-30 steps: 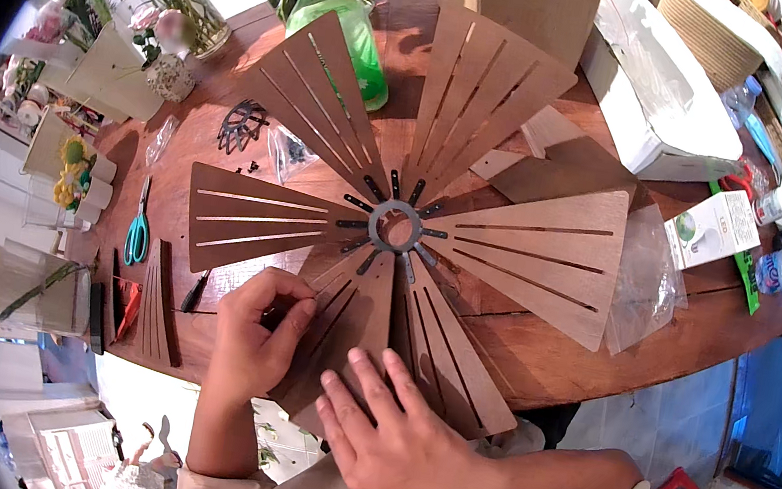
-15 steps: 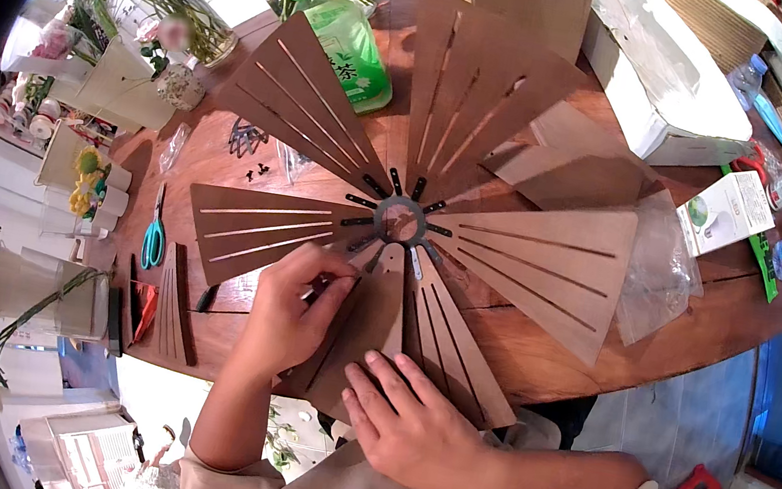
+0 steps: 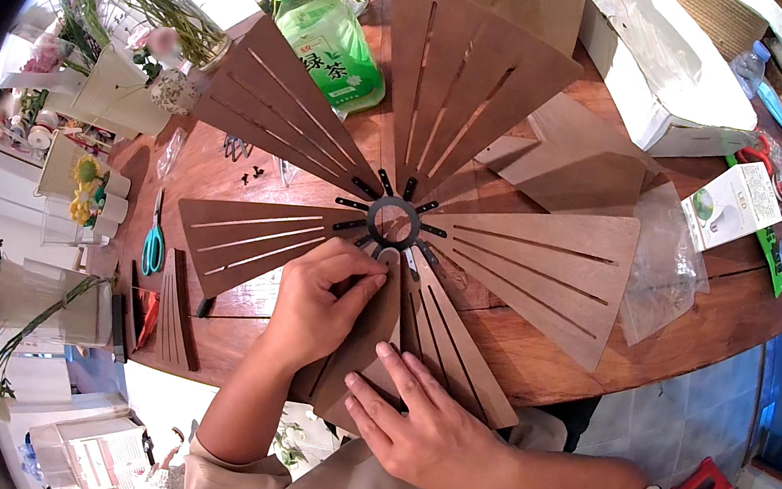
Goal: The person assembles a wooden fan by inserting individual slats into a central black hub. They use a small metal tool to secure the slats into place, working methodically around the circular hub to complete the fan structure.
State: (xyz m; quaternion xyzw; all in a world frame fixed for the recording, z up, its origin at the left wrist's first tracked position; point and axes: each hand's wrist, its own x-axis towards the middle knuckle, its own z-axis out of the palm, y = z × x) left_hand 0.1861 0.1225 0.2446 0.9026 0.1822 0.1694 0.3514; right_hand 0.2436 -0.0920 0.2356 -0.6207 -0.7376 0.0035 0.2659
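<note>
A black ring point(image 3: 393, 223) with short slotted arms lies mid-table, and brown slotted panels fan out around it like wheel blades. Close to me, one brown panel point(image 3: 367, 337) lies with its rounded narrow end at the ring. My left hand point(image 3: 328, 296) is closed in a pinch beside that narrow end; whatever sits between thumb and finger is hidden. Flat on the wide part of the same panel rests my right hand point(image 3: 425, 422), its fingers stretched out. A narrower slotted panel point(image 3: 457, 346) spreads just right of it.
Left lie teal-handled scissors point(image 3: 154, 245), a slotted brown piece point(image 3: 175, 314) and small black parts point(image 3: 252, 173). A green bottle point(image 3: 329, 48) stands behind. To the right are loose brown sheets point(image 3: 585, 162), a clear plastic bag point(image 3: 662, 270), a small white box point(image 3: 732, 207) and a white tray point(image 3: 678, 80).
My left hand has moved slightly right, its fingertips now closer to the panel's narrow end. The upper panels and ring appear a little further left. My right hand stays on the panel.
</note>
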